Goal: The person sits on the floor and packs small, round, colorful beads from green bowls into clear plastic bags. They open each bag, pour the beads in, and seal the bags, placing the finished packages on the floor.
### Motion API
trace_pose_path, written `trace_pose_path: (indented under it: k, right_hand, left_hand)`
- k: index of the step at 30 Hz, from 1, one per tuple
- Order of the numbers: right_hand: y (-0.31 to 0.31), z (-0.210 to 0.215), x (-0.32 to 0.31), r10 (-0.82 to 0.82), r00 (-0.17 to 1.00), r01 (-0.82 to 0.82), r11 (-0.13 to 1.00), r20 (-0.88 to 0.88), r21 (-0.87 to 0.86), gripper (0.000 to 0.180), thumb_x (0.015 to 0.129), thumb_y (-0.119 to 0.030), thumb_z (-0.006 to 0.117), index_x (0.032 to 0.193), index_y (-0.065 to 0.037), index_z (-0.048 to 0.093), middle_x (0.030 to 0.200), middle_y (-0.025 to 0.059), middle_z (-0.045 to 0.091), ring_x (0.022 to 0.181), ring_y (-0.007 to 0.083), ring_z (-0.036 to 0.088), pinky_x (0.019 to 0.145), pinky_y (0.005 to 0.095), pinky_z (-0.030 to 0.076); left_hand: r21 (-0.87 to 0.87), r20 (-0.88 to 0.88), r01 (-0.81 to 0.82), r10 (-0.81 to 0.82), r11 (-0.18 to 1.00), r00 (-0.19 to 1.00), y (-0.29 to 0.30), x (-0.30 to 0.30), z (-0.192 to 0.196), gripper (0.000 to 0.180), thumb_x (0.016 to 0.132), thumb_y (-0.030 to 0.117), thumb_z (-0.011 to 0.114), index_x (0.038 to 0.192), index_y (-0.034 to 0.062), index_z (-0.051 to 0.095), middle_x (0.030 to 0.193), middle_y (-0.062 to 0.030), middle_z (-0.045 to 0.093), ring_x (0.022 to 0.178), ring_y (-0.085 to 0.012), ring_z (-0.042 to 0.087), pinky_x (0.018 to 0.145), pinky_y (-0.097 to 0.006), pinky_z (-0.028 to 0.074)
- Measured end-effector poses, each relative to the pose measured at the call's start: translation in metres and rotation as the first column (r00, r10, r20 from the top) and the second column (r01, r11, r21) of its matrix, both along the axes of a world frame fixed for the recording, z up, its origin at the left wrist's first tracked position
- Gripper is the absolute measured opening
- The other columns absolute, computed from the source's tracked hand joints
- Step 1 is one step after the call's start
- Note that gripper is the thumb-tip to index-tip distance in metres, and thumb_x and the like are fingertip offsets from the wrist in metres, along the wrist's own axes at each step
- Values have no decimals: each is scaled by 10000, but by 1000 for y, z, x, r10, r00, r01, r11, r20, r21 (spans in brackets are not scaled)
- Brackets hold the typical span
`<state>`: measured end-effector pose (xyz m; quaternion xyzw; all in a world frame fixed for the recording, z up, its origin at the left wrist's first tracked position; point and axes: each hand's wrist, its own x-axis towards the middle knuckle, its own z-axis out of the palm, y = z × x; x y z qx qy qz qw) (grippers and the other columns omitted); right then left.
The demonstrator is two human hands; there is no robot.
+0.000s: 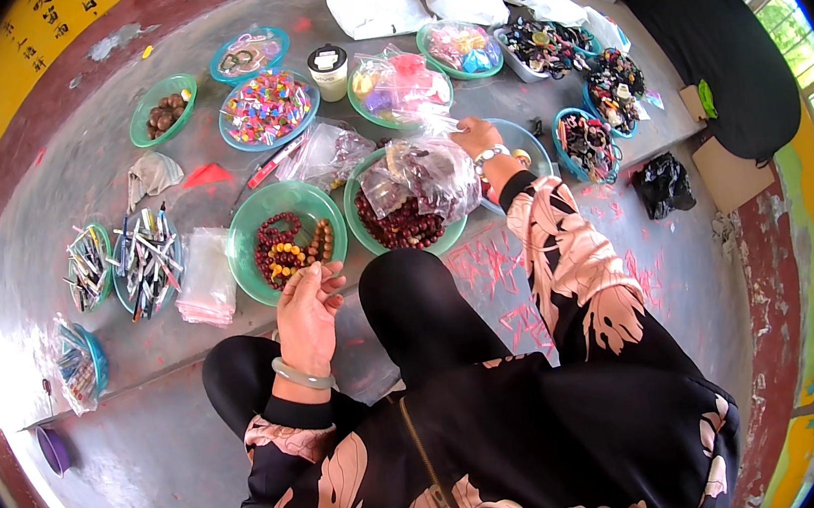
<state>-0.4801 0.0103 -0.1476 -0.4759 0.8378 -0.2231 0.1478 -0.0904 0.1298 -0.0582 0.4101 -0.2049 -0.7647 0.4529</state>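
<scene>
My right hand, reaching forward, has its fingers closed on a clear plastic bag. Crumpled bags of this kind lie over a green bowl of dark red bead strings. At the near rim of another green bowl is my left hand, its thumb and fingers drawn together; anything between them is too small to make out. Inside that bowl are dark red bead bracelets, a yellow bead bracelet and a brown bead bracelet. Partly behind my right wrist stands a blue bowl.
Flat clear bags and a basket of pens lie to the left. Farther back are a bowl of colourful small pieces, a lidded cup and white bags. Baskets of hair ties stand at the right.
</scene>
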Motion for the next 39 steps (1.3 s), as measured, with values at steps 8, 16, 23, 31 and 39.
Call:
trace_pose_path:
  k: [8,16,23,31,39]
  right_hand:
    - [-65,-23,16,-26,976,75,972,-218,223,496,675,-379,641,1058,-70,581,1104,165,580,1033,311,551,885,375,431]
    - [-75,-33,9,177,898,-1,917,-404,398,300,814,-184,462,1018,-17,604,1058,187,595,1000,311,580,806,387,488]
    - [-70,-19,21,-73,978,121,961,-193,250,386,798,-313,500,1030,-23,609,1111,171,577,1010,334,566,844,409,461]
    - [-91,-55,-26,160,927,-20,924,-340,382,329,785,-267,465,988,-62,623,1096,142,591,987,326,570,845,386,454]
    - [-47,-6,-12,-101,700,137,990,707,5,106,784,-172,561,835,-80,573,816,36,596,750,193,622,553,279,456]
  left_hand:
    - [25,-28,75,-74,997,997,-7,-3,2,124,871,180,524,899,74,581,937,-92,626,793,-151,566,654,-257,422]
    - [27,-29,134,-133,991,991,-7,-2,7,130,867,172,513,831,65,577,909,-92,629,779,-150,569,655,-250,419]
    - [32,-13,127,-127,991,992,-5,3,10,140,866,179,513,808,67,574,896,-85,631,778,-148,570,654,-251,415]
    - [25,-1,157,-157,987,988,-7,-5,8,144,867,183,508,820,68,581,893,-80,634,780,-145,571,652,-253,411]
    - [12,10,160,-160,987,987,-5,1,5,150,868,188,507,829,63,582,884,-79,634,775,-141,571,643,-252,410]
